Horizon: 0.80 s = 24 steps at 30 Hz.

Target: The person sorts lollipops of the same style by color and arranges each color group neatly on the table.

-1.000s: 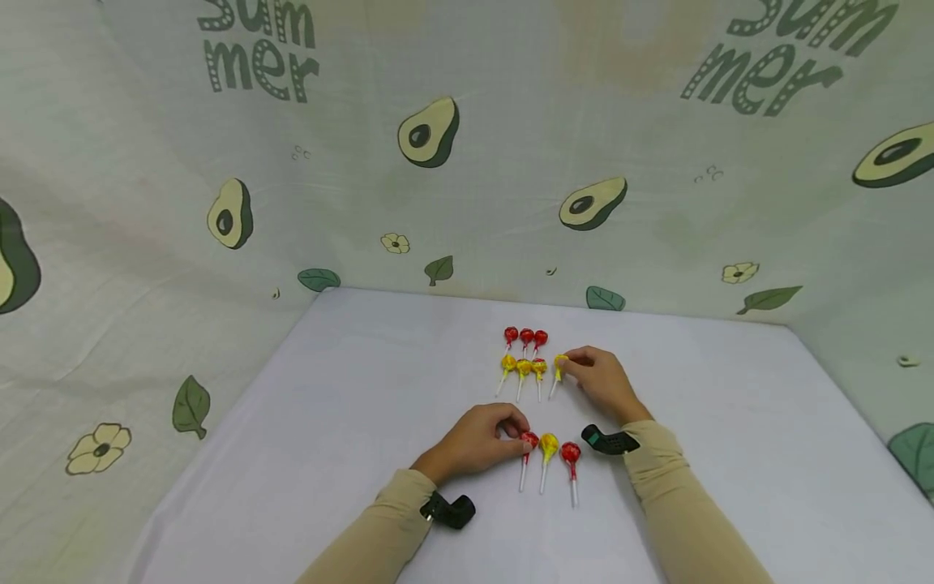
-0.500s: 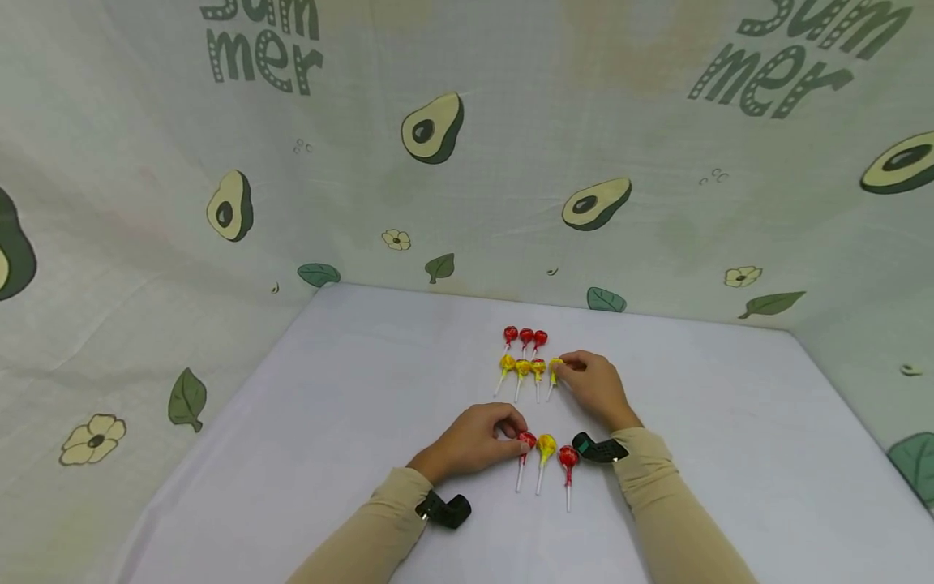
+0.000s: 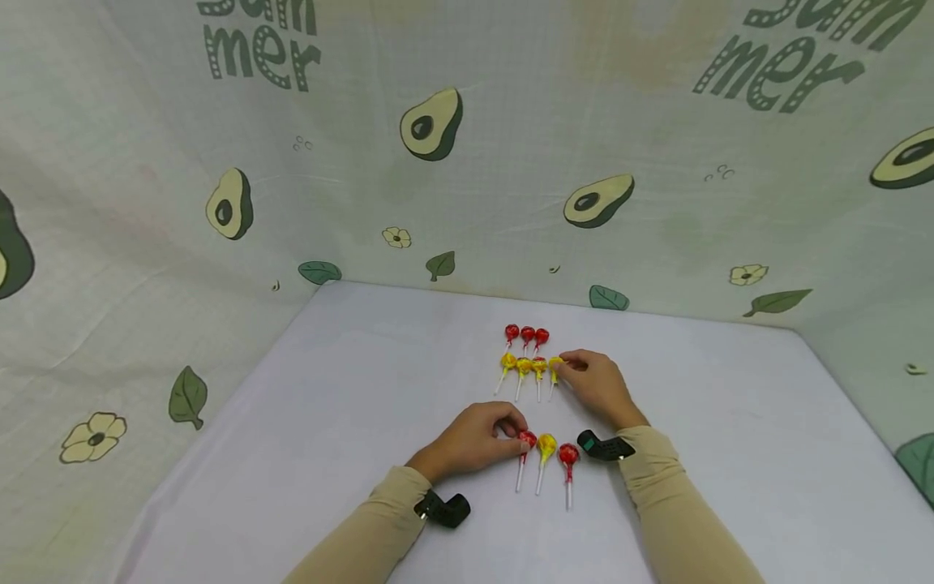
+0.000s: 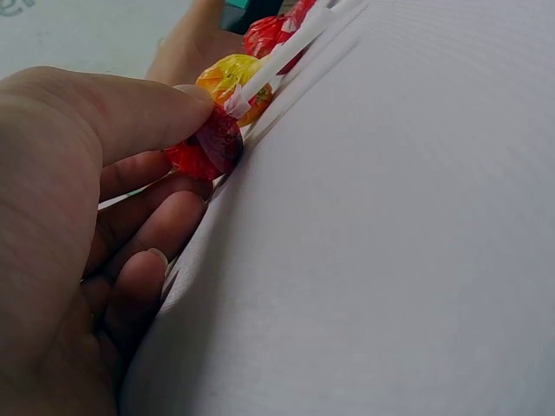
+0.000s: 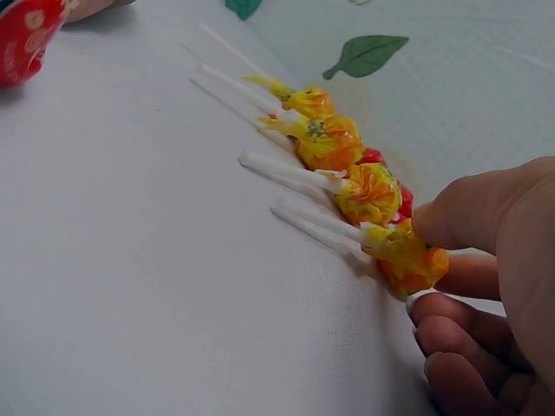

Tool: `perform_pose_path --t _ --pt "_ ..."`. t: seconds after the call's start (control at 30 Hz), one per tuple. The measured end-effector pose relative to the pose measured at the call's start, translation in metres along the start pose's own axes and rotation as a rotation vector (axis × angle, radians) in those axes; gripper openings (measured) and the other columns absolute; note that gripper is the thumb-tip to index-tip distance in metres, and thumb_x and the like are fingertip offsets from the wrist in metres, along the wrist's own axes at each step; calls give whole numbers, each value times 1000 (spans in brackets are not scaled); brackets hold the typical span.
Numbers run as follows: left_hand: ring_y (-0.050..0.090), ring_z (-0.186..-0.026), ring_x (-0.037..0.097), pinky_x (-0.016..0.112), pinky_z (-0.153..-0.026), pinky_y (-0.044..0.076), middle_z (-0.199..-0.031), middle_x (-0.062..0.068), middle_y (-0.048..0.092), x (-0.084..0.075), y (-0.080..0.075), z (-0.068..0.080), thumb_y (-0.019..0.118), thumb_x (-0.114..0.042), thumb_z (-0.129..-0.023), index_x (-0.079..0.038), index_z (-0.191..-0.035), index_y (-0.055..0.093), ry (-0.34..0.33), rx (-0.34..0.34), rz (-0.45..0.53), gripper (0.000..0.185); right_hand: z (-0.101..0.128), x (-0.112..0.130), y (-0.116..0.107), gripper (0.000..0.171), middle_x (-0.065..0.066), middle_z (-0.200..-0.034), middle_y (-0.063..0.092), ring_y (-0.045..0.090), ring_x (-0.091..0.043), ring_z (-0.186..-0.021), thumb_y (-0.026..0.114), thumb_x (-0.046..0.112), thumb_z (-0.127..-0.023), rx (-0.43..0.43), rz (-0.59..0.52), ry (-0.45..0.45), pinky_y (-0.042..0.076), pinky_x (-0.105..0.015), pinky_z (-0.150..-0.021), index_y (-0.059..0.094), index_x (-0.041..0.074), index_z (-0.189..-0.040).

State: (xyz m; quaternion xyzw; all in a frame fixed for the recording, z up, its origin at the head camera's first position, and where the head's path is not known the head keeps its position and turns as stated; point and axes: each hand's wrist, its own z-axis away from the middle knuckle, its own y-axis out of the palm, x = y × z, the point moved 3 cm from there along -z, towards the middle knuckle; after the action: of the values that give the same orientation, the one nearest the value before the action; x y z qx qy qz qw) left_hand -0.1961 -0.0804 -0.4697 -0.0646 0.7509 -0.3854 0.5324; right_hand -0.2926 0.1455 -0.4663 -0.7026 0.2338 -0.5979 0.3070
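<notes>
Ten wrapped lollipops lie on a white table. Three red ones form the far row. Below them is a row of yellow ones. My right hand pinches the head of the rightmost yellow lollipop between thumb and forefinger, close beside its neighbour. Nearer me lie a red, a yellow and another red lollipop. My left hand pinches the head of the left red lollipop, thumb on top and fingers curled beneath.
Avocado-print cloth walls enclose the table at the back and both sides. Black wrist cameras sit on both beige sleeves. Bare white tabletop stretches to the left and right of the lollipops.
My right hand has slid the yellow lollipop a little left, closer to the yellow row. The left hand has stayed on the red lollipop.
</notes>
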Motion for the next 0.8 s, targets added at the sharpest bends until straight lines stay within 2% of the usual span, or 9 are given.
perform_pose_path --t 0.23,0.47,0.8 --pt "58 -83 1 21 -72 48 -89 -17 62 0 0 0 78 -31 -89 -25 -100 68 5 -2 4 16 0 0 -3 39 -9 -103 69 61 -24 -95 66 32 -96 14 -1 -16 47 -41 -82 69 4 -124" --pt "57 -82 1 21 -72 48 -89 -17 62 -2 0 1 78 -30 -89 -25 -100 68 -3 -3 1 15 2 0 -4 40 -8 -105 69 61 -25 -96 66 34 -96 28 -10 -18 47 -43 -83 69 5 -123" --pt "57 -82 0 21 -72 48 -89 -17 62 0 0 2 78 -30 -89 -25 -100 68 -5 -6 -4 15 4 -7 -5 41 -12 -118 68 61 -29 -108 60 36 -100 50 -59 -23 50 -46 -90 66 5 -127"
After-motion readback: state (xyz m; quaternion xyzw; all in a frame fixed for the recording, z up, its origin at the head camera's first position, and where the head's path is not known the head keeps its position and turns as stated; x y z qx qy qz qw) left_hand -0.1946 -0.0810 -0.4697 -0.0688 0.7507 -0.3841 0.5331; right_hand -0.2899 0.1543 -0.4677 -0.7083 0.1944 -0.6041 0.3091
